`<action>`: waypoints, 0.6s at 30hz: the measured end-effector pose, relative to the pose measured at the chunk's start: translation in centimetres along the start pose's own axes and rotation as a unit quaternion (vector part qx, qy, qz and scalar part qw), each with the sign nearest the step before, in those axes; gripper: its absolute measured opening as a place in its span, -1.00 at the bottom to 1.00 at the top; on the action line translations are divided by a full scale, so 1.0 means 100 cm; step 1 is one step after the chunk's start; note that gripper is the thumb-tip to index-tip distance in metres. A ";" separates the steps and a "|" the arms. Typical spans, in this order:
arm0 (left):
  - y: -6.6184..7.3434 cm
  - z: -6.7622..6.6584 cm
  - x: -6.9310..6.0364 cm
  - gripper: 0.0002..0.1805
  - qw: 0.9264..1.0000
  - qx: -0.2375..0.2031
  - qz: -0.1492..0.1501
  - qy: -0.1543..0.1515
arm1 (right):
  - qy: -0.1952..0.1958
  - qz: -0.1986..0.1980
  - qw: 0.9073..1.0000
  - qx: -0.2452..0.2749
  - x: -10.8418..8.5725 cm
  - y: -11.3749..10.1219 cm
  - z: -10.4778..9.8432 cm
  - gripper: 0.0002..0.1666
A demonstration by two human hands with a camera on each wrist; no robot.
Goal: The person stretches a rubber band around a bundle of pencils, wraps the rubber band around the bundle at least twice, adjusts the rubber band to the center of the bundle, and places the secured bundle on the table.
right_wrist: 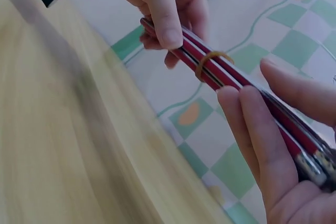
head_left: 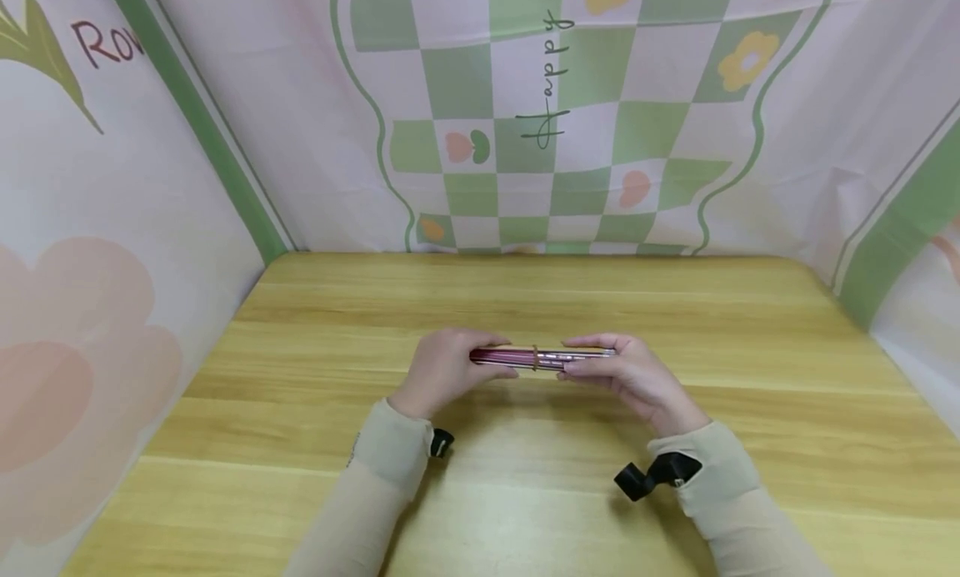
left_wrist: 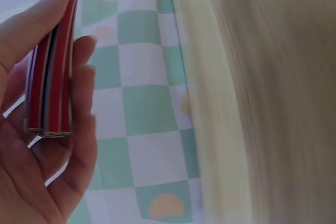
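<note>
A bundle of red and dark striped pencils (head_left: 504, 357) is held level above the table, with a tan rubber band (head_left: 536, 358) around its middle. My left hand (head_left: 448, 367) grips the bundle's left end between thumb and fingers. On the other end, my right hand (head_left: 633, 381) holds it with the thumb on one side and fingers on the other. Flat cut ends of the pencils (left_wrist: 52, 87) show near the palm in the left wrist view. In the right wrist view, shiny silvery ends lie by the right palm, partly hidden by the fingers.
A wood-grain table (head_left: 300, 310) lies beneath both hands. Behind it hangs a green and white checked cloth (head_left: 525, 143), with a flowered cloth (head_left: 97, 310) at the left. Black straps (head_left: 660, 473) hang at both wrists.
</note>
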State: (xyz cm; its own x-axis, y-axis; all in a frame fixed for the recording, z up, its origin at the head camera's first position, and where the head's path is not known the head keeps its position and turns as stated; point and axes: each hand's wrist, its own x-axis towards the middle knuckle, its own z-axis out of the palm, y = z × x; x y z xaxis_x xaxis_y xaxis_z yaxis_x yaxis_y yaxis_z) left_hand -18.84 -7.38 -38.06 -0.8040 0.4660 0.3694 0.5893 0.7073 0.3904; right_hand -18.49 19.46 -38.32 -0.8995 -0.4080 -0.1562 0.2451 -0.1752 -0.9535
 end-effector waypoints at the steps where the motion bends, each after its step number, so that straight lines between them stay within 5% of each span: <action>1: -0.002 0.000 0.000 -0.57 1.000 -0.012 -0.006 -0.003 | -0.007 -0.002 1.000 -0.005 0.000 0.000 -0.002 -0.58; 10: -0.009 0.003 0.000 -0.58 0.995 -0.099 -0.025 -0.003 | -0.013 -0.018 0.999 -0.026 -0.002 -0.004 -0.010 -0.55; 18: -0.010 0.005 0.001 -0.59 0.991 -0.131 -0.024 -0.013 | -0.011 -0.019 0.999 -0.028 -0.001 -0.003 -0.012 -0.58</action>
State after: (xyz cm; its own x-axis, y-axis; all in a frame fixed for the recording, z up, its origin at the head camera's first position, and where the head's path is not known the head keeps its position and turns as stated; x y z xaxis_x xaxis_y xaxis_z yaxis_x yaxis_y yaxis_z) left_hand -19.55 -7.77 -38.87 -0.8318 0.4501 0.3248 0.5475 0.5689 0.6137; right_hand -18.90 20.60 -38.30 -0.8990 -0.4226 -0.1151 0.1903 -0.1401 -0.9717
